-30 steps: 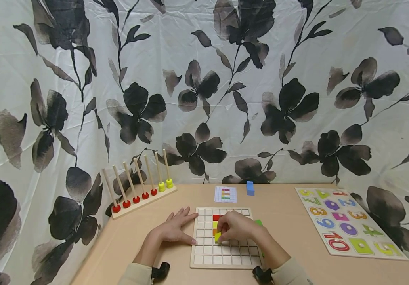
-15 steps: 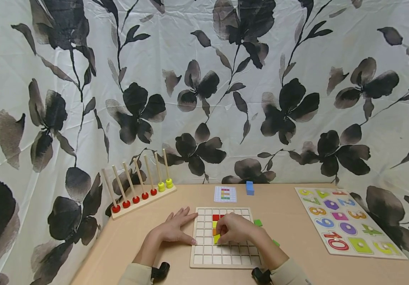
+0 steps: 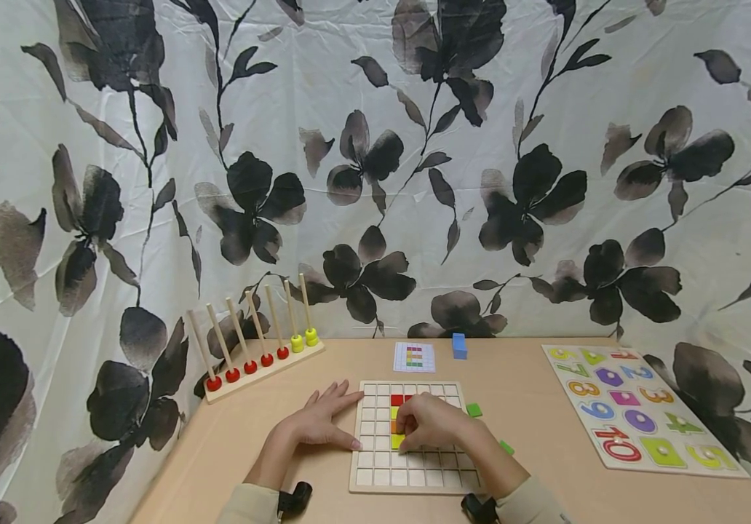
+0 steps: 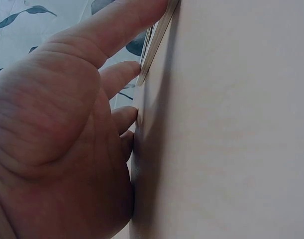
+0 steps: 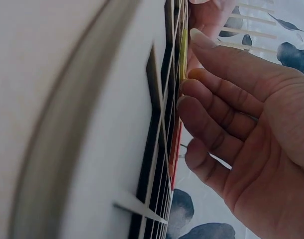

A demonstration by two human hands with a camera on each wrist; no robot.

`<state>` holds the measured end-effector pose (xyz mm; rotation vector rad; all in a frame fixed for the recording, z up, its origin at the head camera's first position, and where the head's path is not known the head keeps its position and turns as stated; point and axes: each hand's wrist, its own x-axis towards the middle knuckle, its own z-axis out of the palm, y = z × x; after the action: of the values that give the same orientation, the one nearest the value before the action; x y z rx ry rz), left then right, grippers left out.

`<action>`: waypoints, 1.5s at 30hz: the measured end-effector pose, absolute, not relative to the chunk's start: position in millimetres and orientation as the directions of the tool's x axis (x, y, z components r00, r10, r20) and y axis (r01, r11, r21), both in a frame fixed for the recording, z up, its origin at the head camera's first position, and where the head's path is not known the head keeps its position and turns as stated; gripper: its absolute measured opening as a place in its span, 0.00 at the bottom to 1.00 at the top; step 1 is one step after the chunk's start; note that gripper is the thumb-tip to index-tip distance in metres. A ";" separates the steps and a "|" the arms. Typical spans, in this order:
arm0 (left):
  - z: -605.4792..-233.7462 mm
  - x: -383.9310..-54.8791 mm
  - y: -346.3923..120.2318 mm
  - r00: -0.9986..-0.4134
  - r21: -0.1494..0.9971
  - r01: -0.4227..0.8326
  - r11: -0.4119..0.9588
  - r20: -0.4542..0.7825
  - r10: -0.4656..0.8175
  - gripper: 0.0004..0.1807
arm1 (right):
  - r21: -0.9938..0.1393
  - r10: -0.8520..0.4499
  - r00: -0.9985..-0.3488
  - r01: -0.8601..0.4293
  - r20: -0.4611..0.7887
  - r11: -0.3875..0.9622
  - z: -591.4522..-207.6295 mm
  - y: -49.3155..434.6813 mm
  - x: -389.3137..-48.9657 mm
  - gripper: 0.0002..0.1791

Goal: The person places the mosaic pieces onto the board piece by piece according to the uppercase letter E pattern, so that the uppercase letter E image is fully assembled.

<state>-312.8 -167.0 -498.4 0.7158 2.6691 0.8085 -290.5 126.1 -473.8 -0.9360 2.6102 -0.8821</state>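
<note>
A wooden grid board [image 3: 382, 487] with white squares lies on the table in the head view. Its left edge is held steady under the thumb and index finger of my left hand [image 3: 323, 418], fingers spread. My right hand [image 3: 434, 422] is over the board, its fingertips at a yellow square tile [image 3: 397, 442] that lies flat in the grid. In the right wrist view the fingers are loosely bent, the thumb beside the yellow edge [image 5: 184, 47], with nothing visibly pinched. Above that tile are an orange tile [image 3: 394, 427], another yellow tile [image 3: 394, 413] and a red tile [image 3: 397, 399]; the hand hides others.
Green tiles [image 3: 474, 410] lie right of the board. Behind it are a printed pattern card [image 3: 414, 357] and a blue block [image 3: 458, 346]. A peg abacus [image 3: 264, 367] stands back left; a number puzzle board [image 3: 644, 411] lies at right. Floral cloth [image 3: 375, 182] hangs behind.
The right hand has shifted slightly left and down, and the tilted yellow tile now lies flat in the grid. The green tiles at right show more. The left hand stays put.
</note>
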 end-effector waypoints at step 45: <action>-500.7 -314.8 -168.1 -0.846 0.571 0.380 0.728 -0.104 0.524 0.55 | -0.694 -0.311 -0.930 -0.357 0.197 0.626 -458.8 231.0 -321.4 0.17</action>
<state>-314.8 -168.1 -500.7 0.7133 2.6737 0.8003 -321.4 231.0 -458.8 -0.5934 2.8847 -1.2513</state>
